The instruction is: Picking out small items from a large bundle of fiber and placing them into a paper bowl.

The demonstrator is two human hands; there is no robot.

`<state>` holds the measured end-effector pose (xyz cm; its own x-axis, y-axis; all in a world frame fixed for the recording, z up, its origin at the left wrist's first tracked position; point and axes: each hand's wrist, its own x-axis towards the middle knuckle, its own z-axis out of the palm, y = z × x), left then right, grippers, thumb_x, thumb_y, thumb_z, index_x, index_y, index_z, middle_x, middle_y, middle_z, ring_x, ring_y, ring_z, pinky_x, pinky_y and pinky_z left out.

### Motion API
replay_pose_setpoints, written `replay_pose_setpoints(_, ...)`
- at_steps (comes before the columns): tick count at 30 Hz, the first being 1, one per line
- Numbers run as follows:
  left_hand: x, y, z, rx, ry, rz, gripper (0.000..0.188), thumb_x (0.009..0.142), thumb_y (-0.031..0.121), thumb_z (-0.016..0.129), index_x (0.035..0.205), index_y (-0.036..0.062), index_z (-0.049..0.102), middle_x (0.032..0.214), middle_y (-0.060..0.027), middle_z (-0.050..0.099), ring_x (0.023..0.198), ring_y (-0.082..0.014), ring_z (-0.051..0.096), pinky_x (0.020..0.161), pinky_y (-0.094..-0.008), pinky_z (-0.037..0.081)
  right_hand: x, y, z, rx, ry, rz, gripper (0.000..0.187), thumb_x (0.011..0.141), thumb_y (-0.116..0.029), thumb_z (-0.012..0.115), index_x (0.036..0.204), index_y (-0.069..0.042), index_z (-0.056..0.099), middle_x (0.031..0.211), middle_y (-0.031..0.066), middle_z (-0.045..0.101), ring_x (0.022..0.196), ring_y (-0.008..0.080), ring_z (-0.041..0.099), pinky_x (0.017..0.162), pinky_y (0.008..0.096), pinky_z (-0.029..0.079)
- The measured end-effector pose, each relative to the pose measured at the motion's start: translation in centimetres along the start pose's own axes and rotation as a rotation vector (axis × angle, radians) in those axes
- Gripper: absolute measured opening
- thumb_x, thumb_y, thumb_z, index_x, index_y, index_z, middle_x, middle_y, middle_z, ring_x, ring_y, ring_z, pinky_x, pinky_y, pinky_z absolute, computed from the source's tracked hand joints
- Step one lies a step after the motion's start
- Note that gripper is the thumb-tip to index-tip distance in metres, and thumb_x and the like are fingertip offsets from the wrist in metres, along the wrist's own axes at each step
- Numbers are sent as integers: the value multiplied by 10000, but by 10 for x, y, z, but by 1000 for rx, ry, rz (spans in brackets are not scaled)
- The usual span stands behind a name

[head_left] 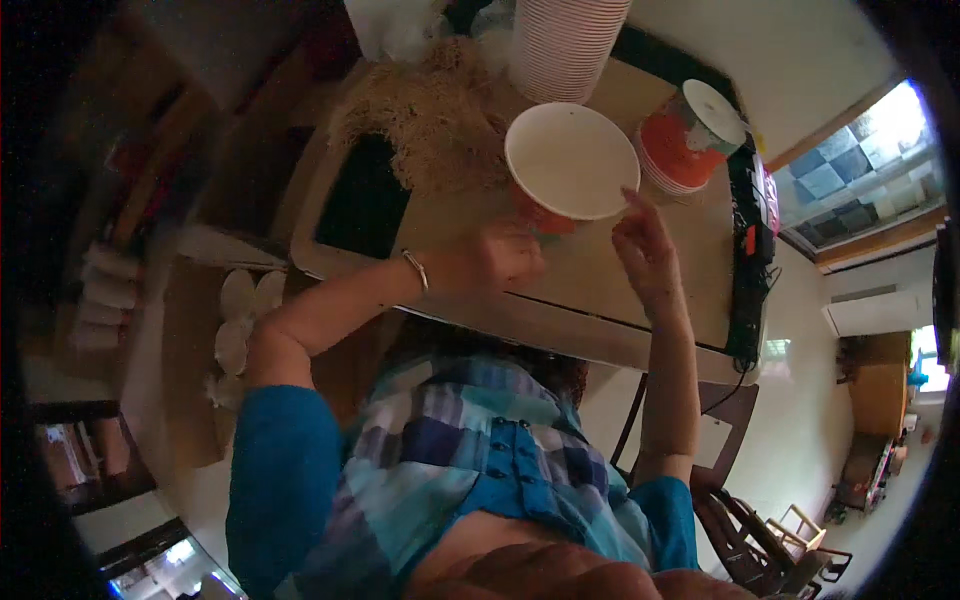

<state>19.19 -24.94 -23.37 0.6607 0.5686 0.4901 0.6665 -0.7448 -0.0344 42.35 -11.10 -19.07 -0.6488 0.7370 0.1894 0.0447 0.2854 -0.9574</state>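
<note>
Showing its white inside, a red-walled bowl [570, 165] is noted near the middle of the desk [690, 275], ahead of both hands. Its right rim is met by the raised forefinger of the right hand [646, 245]; the other fingers are loosely bent, and whether the rim is pinched cannot be told. The left hand [505, 258] is blurred, its fingers curled just beside the bowl's lower left wall; whether anything is grasped cannot be told. A bracelet [415, 272] is worn at that wrist. Behind the bowl, a tall stack of pale tubs [568, 50] is seen; to its left, a heap of tan shreds [430, 120]; to the right, a shorter red-sided stack [670, 150].
</note>
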Motion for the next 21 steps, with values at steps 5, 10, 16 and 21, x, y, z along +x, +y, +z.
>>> replay_pose_setpoints(5, -25, 2, -5, -425, 250, -568, 121, 862, 153, 623, 899, 46, 667, 828, -134, 642, 793, -324, 623, 705, -386, 523, -5, -30, 15, -411, 82, -52, 425, 834, 12, 554, 1248, -81, 557, 887, 74, 577, 765, 138, 574, 722, 296, 486)
replay_pose_setpoints(10, -51, -3, -42, -88, 237, -970, 117, 855, 119, 604, 931, 59, 670, 904, -137, 657, 809, -321, 632, 698, -403, 511, -2, -27, 13, -615, 18, -123, 290, 856, -30, 591, 1138, -97, 577, 879, 144, 622, 739, 234, 628, 663, 322, 503)
replay_pose_setpoints(16, -76, -38, -47, 108, 353, -1081, 144, 845, 89, 595, 972, 66, 659, 956, -127, 634, 909, -315, 607, 756, -389, 503, -37, -40, 42, -815, 43, -85, 127, 889, -128, 618, 1013, -129, 590, 658, 109, 603, 588, 263, 635, 522, 349, 485)
replay_pose_setpoints(21, -80, -54, -39, 209, 422, -1051, 157, 817, 74, 615, 969, 73, 654, 932, -110, 600, 941, -311, 584, 778, -384, 496, -42, -27, 52, -785, 103, -224, 83, 909, -162, 600, 987, -134, 598, 595, 87, 581, 546, 237, 636, 486, 358, 468)
